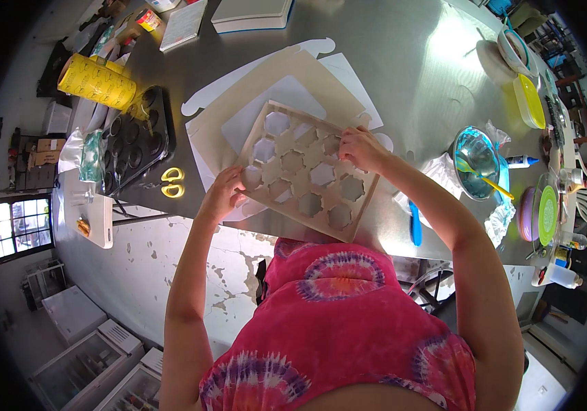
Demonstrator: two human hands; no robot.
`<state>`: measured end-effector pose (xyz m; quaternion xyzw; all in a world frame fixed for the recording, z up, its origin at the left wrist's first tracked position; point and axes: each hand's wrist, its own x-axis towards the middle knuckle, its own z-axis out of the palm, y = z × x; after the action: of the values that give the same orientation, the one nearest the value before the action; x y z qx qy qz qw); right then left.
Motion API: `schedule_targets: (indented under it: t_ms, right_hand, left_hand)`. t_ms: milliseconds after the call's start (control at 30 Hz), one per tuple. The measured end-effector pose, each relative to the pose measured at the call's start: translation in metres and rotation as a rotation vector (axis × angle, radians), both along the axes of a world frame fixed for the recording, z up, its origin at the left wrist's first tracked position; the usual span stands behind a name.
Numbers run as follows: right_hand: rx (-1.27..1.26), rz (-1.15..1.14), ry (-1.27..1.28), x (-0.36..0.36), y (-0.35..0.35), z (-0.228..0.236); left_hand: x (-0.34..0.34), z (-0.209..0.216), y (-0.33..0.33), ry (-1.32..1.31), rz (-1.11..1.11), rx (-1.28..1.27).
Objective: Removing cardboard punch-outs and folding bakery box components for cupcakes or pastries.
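Both my hands hold a light brown cardboard cupcake insert [301, 183] with several scalloped cut-out holes, tilted above the table's near edge. My left hand [223, 194] is closed on its left edge, fingers on top. At the upper right edge, my right hand [364, 148] grips the board with bent fingers. Underneath lies a flattened cardboard box [214, 130], brown inside with a pale rectangular panel [238, 122], on top of white sheets [351, 82]. The insert covers the near part of this stack.
Left on the metal table [396, 48] are yellow-handled scissors [173, 183], a dark muffin tin [132, 140] and a yellow cylinder [98, 81]. To the right sit a bowl with blue frosting [475, 181], a blue-handled tool [415, 225] and a yellow container [528, 101].
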<state>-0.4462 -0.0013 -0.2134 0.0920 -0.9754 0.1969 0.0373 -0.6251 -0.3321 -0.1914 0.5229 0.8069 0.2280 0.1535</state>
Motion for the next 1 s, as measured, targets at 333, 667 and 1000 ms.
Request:
schedule_targets:
  t_ms: [333,667,1000]
  right_hand:
    - [0.003,-0.117,0.359,0.02,-0.017,-0.016]
    - [0.042,-0.056,0.161,0.007,-0.02,0.002]
    - [0.113,0.363,-0.022,-0.077,-0.044,0.019]
  left_hand:
    - [-0.002,-0.001,-0.002,0.028,-0.024,-0.022]
    - [-0.006,-0.008,-0.005,0.025,-0.044,-0.025]
    - [-0.005,-0.004,-0.003,-0.024,-0.013,-0.131]
